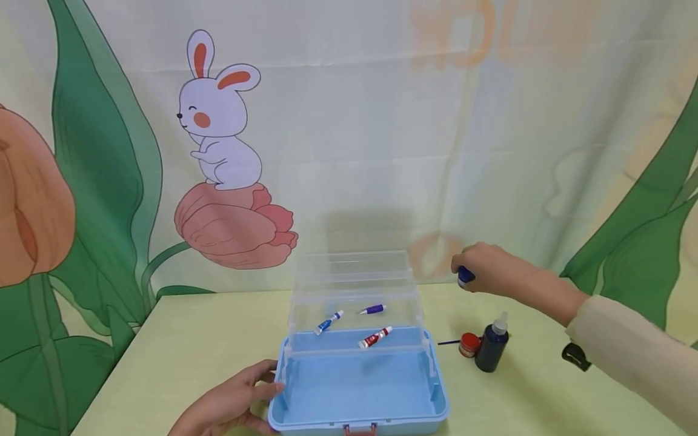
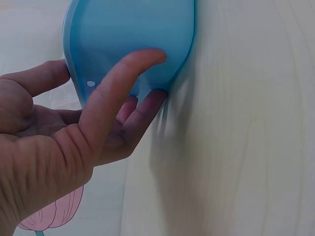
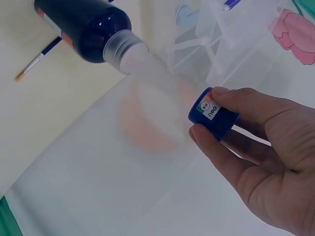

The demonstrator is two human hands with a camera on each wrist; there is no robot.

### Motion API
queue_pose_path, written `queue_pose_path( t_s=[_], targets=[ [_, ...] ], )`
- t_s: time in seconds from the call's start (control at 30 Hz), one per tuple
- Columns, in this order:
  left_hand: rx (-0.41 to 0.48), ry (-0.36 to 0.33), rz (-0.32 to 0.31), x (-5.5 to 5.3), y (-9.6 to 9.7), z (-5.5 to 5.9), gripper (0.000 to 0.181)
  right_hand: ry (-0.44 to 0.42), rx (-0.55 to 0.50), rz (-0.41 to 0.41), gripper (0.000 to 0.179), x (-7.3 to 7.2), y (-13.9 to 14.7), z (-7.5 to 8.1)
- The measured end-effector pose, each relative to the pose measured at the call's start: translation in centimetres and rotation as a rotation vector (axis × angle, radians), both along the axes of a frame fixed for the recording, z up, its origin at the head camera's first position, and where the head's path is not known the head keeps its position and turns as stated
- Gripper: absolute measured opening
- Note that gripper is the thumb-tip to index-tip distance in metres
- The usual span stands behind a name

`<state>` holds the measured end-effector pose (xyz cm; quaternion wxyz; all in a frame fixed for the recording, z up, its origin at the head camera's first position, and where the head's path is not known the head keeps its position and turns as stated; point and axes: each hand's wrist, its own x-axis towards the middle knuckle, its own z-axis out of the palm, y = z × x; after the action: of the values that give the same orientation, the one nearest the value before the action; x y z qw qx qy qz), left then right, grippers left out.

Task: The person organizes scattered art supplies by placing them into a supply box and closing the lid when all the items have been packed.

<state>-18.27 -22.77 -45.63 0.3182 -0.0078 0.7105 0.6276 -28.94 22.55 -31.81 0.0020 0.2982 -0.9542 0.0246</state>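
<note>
My left hand [image 1: 234, 396] holds the left side of a light blue plastic box [image 1: 360, 387], its thumb and fingers bent around the wall. The same box [image 2: 133, 29] fills the top of the left wrist view. Clear trays [image 1: 354, 278] stand raised at the back of the box, with a blue paint tube [image 1: 329, 322], a red paint tube [image 1: 375, 337] and a small purple pointed thing [image 1: 373, 309] in them. Above the table's back right, my right hand [image 1: 493, 269] pinches a small blue paint jar [image 3: 212, 112] with a label between thumb and fingers.
A dark blue bottle [image 1: 492, 346] with a clear nozzle stands right of the box. Beside it are a red-lidded jar [image 1: 469, 344] and a paintbrush [image 3: 42, 56]. A printed curtain [image 1: 349, 151] hangs behind the table [image 1: 196, 339]. A black object [image 1: 576, 356] shows beneath the right sleeve.
</note>
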Motion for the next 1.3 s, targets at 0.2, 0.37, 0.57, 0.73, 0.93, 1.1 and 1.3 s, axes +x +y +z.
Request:
queue_pose_path(
  t_s=[0.2, 0.37, 0.57, 0.73, 0.93, 1.1, 1.3],
  targets=[
    [0.002, 0.004, 0.002, 0.0, 0.0, -0.2, 0.072, -0.011, 0.033, -0.011, 0.018, -0.5, 0.0, 0.4],
    [-0.009, 0.005, 0.009, -0.2, 0.1, -0.4, 0.073, 0.004, 0.050, 0.008, 0.018, -1.1, -0.3, 1.1],
    [-0.039, -0.009, 0.019, 0.0, 0.5, -0.6, 0.073, -0.012, 0.088, 0.016, 0.017, -1.7, -0.8, 1.6],
    [-0.074, -0.017, 0.036, 0.0, 0.6, -0.5, 0.078, -0.029, 0.132, 0.016, 0.014, -2.0, -1.8, 2.3],
    [-0.034, -0.013, 0.028, -0.2, 0.4, -0.4, 0.078, -0.042, 0.146, 0.030, 0.008, -2.4, -3.5, 3.5],
    [-0.033, -0.016, 0.032, -0.1, 0.5, -0.3, 0.075, -0.043, 0.140, 0.050, 0.008, -2.8, -4.7, 4.4],
    [-0.033, -0.019, 0.034, -0.1, 0.4, -0.2, 0.074, -0.028, 0.153, 0.072, 0.005, -3.3, -5.8, 5.8]
  ],
)
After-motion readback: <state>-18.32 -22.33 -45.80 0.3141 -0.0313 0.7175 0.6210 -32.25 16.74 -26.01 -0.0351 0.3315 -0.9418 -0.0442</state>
